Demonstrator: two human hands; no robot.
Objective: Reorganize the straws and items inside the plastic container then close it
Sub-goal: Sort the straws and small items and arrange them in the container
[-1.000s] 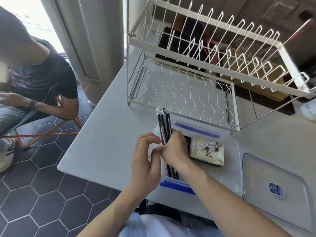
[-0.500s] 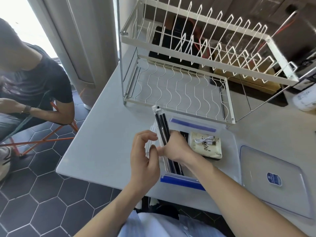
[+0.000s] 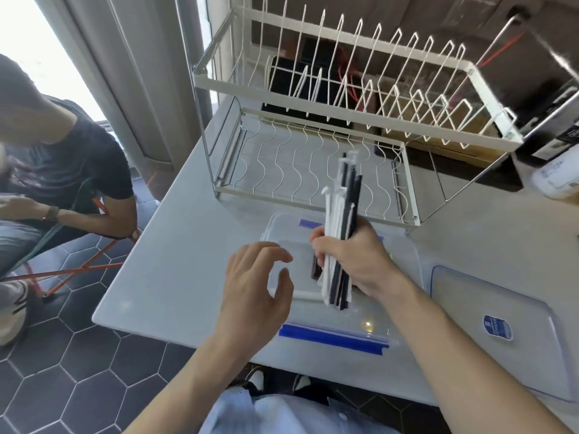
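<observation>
My right hand (image 3: 354, 258) grips a bundle of black and white straws (image 3: 340, 220) upright over the clear plastic container (image 3: 404, 255), which has blue clips on its near and far rims. One white straw (image 3: 305, 296) lies flat inside the container. My left hand (image 3: 257, 283) hovers over the container's left side, fingers relaxed, holding nothing. The clear lid (image 3: 488, 327) with a blue label lies flat on the table to the right. The other items in the container are hidden behind my right hand.
A white two-tier wire dish rack (image 3: 313, 145) stands just behind the container. A white bottle (image 3: 557, 180) sits at the far right. A seated person (image 3: 62, 170) is at the left beyond the grey table's (image 3: 175, 261) edge.
My right hand has lifted the whole straw bundle out of the container and tilted it upright. My left hand let go and moved back to the left.
</observation>
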